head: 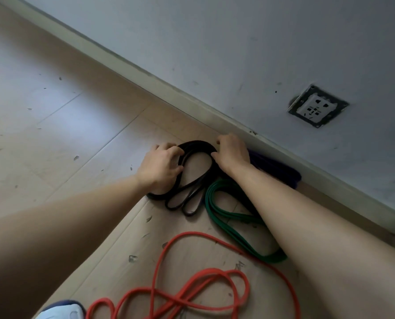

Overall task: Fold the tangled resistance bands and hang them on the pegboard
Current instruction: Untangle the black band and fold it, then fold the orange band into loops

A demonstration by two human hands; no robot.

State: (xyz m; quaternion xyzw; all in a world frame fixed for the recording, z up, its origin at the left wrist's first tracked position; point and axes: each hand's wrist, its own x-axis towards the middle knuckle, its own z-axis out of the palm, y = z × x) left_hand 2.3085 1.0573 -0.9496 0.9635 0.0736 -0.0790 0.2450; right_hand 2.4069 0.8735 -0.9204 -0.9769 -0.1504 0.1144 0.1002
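A black resistance band (191, 196) lies on the floor in several coiled loops near the wall. My left hand (162, 166) grips the coil's left side with curled fingers. My right hand (232, 153) pinches the coil's top right edge. A green band (226, 223) lies folded just right of the black one, partly under my right forearm. Nearer to me, a red band (191, 286) sprawls in a loose tangle. A purple band (277, 168) sits bunched against the skirting behind my right hand. No pegboard is in view.
The pale wood-look floor (65, 134) stretches away to the left. A skirting board (191, 104) and a grey wall run diagonally on the right, with a wall socket (317, 107) in the wall. The toe of a white shoe (63, 310) shows at the bottom edge.
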